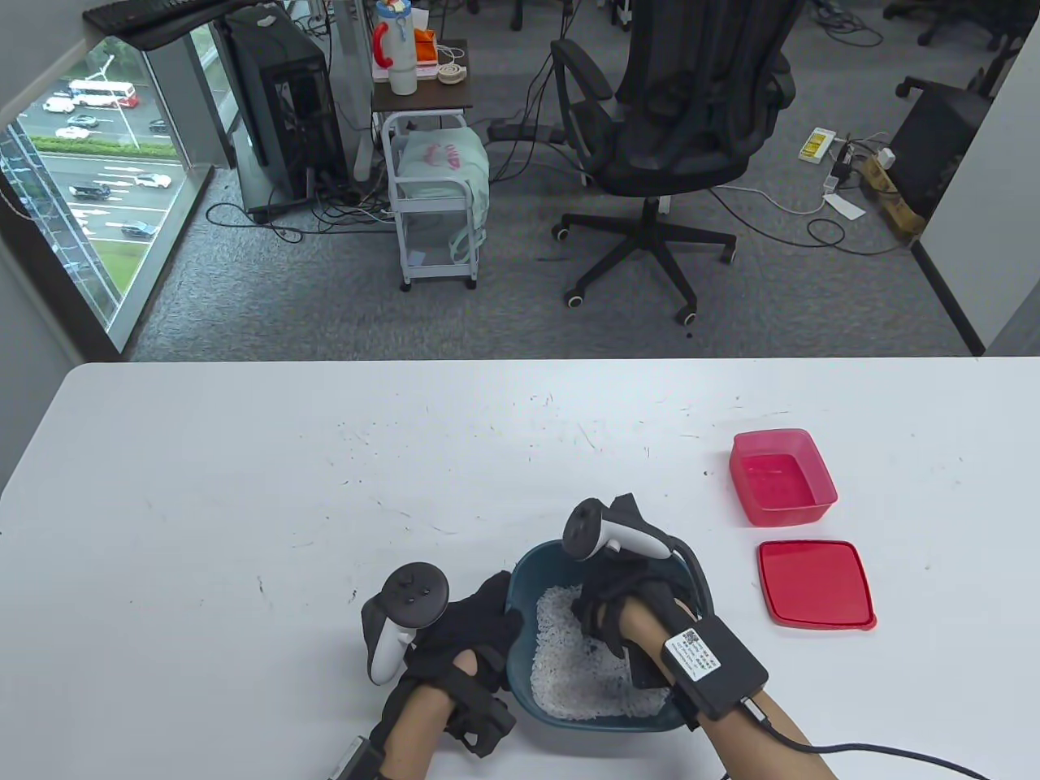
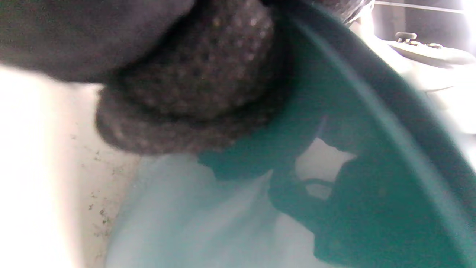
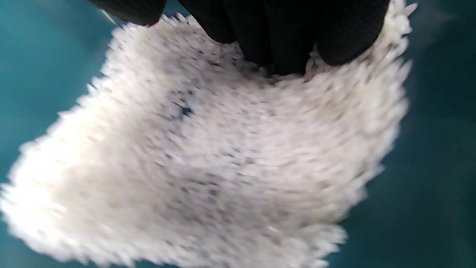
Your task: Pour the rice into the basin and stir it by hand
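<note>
Grey carpet [image 1: 244, 284], office chair [image 1: 674, 122] (blk)

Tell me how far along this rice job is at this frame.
Pouring looks done: the rice lies in the blue basin, and the pink container stands empty beside its red lid. Stirring is in hand: the right hand is inside the basin, fingers in the rice, while the left hand grips the basin's rim. Only more stirring seems left.

White rice [image 1: 569, 674] inside teal basin [image 1: 528, 569]
</note>
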A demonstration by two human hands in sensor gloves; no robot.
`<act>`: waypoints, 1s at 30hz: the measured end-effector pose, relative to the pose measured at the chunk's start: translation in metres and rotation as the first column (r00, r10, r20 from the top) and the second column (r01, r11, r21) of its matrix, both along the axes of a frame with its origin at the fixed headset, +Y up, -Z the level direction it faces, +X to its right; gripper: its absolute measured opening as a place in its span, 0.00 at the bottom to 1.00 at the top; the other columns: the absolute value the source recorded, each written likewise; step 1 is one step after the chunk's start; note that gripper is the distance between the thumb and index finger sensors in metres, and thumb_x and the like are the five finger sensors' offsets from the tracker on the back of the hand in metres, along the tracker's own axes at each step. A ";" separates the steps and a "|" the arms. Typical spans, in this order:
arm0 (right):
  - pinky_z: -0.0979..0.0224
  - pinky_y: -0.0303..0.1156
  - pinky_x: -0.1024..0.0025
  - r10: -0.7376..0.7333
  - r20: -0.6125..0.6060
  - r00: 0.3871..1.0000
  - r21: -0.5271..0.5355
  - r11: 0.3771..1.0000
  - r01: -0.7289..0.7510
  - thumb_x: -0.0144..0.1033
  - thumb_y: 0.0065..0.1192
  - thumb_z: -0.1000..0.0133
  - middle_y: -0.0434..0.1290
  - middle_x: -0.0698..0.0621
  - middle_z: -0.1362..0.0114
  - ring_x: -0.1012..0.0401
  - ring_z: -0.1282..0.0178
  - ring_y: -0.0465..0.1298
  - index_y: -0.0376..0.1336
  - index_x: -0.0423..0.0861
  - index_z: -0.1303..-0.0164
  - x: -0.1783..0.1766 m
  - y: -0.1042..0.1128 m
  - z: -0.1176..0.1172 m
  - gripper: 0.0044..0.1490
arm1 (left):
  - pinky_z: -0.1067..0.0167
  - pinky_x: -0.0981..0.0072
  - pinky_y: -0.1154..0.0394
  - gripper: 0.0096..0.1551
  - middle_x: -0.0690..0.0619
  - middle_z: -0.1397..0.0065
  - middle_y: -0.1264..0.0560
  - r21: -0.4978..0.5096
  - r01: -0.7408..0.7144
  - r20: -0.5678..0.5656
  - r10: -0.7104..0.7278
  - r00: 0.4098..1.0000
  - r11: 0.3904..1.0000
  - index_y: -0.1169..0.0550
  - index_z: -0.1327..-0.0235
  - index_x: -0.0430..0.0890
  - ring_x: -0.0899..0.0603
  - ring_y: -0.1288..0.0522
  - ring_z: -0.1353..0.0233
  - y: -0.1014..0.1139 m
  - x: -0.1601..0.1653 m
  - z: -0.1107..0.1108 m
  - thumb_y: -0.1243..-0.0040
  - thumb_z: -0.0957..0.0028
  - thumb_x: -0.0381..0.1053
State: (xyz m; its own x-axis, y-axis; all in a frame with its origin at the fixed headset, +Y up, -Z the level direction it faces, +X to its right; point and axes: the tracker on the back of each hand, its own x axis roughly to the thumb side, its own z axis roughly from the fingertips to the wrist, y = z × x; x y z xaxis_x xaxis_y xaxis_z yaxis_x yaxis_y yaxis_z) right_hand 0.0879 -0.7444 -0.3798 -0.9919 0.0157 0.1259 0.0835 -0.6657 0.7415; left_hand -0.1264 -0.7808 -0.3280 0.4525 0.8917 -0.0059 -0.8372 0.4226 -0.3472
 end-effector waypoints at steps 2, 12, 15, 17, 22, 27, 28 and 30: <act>0.55 0.78 0.42 0.089 -0.029 0.996 -0.030 0.996 -0.089 0.48 0.59 0.56 0.78 0.27 0.44 0.36 0.53 0.83 0.67 0.26 0.42 0.000 -0.004 0.006 0.44 | 0.88 0.67 0.10 0.39 0.28 0.32 0.26 -0.001 0.000 -0.003 0.000 1.000 1.000 0.33 0.26 0.31 0.49 0.10 0.81 0.000 0.000 0.000 0.35 0.48 0.44; 0.72 0.82 0.44 0.007 -0.146 0.989 -0.232 0.972 -0.041 0.49 0.63 0.61 0.89 0.27 0.64 0.38 0.74 0.89 0.77 0.21 0.62 -0.012 -0.020 0.033 0.44 | 0.88 0.67 0.10 0.39 0.27 0.32 0.25 -0.005 -0.001 -0.016 0.001 1.000 1.000 0.33 0.26 0.30 0.49 0.10 0.81 0.000 0.000 0.001 0.35 0.48 0.44; 0.70 0.80 0.43 -0.187 -0.168 0.968 -0.333 0.935 0.123 0.49 0.63 0.61 0.88 0.26 0.63 0.37 0.72 0.88 0.77 0.22 0.60 -0.018 -0.020 0.037 0.44 | 0.88 0.67 0.10 0.39 0.27 0.32 0.25 -0.005 0.000 -0.020 0.000 1.000 1.000 0.33 0.26 0.30 0.49 0.10 0.81 0.000 0.001 0.001 0.35 0.48 0.44; 0.66 0.80 0.42 -0.321 -0.151 0.935 -0.379 0.893 0.245 0.49 0.63 0.61 0.87 0.26 0.58 0.36 0.68 0.88 0.76 0.24 0.55 -0.020 -0.018 0.036 0.44 | 0.88 0.67 0.10 0.39 0.27 0.32 0.25 -0.005 0.001 -0.021 -0.001 1.000 1.000 0.33 0.26 0.30 0.49 0.10 0.81 0.000 0.001 0.001 0.35 0.48 0.44; 0.46 0.72 0.36 -0.610 0.035 0.791 -0.481 0.684 0.549 0.47 0.61 0.58 0.73 0.27 0.36 0.33 0.43 0.77 0.64 0.29 0.39 -0.026 -0.018 0.030 0.45 | 0.88 0.67 0.10 0.39 0.27 0.32 0.26 -0.004 0.002 -0.015 -0.002 1.000 1.000 0.33 0.26 0.30 0.49 0.10 0.81 0.000 0.001 0.001 0.35 0.48 0.44; 0.37 0.63 0.34 -0.634 0.111 0.765 -0.358 0.692 0.626 0.48 0.58 0.55 0.58 0.32 0.27 0.36 0.31 0.64 0.54 0.35 0.31 -0.020 -0.012 0.012 0.46 | 0.88 0.67 0.11 0.39 0.27 0.32 0.26 -0.003 -0.001 -0.004 0.001 1.000 1.000 0.33 0.26 0.30 0.48 0.10 0.81 0.001 0.001 0.001 0.35 0.48 0.45; 0.36 0.60 0.33 -0.634 0.118 0.764 -0.330 0.701 0.633 0.48 0.58 0.55 0.55 0.33 0.25 0.36 0.28 0.61 0.53 0.37 0.30 -0.018 -0.010 0.009 0.46 | 0.88 0.67 0.10 0.39 0.27 0.32 0.26 -0.001 0.003 -0.003 -0.003 1.000 1.000 0.33 0.26 0.30 0.49 0.10 0.81 0.001 0.001 0.001 0.35 0.48 0.45; 0.35 0.58 0.33 -0.621 0.141 0.771 -0.230 0.737 0.635 0.48 0.57 0.54 0.52 0.34 0.25 0.36 0.27 0.58 0.51 0.39 0.29 -0.010 -0.007 0.002 0.46 | 0.88 0.67 0.11 0.39 0.27 0.32 0.26 0.000 0.004 -0.003 -0.004 1.000 1.000 0.33 0.26 0.30 0.49 0.10 0.81 0.001 0.001 0.001 0.35 0.48 0.45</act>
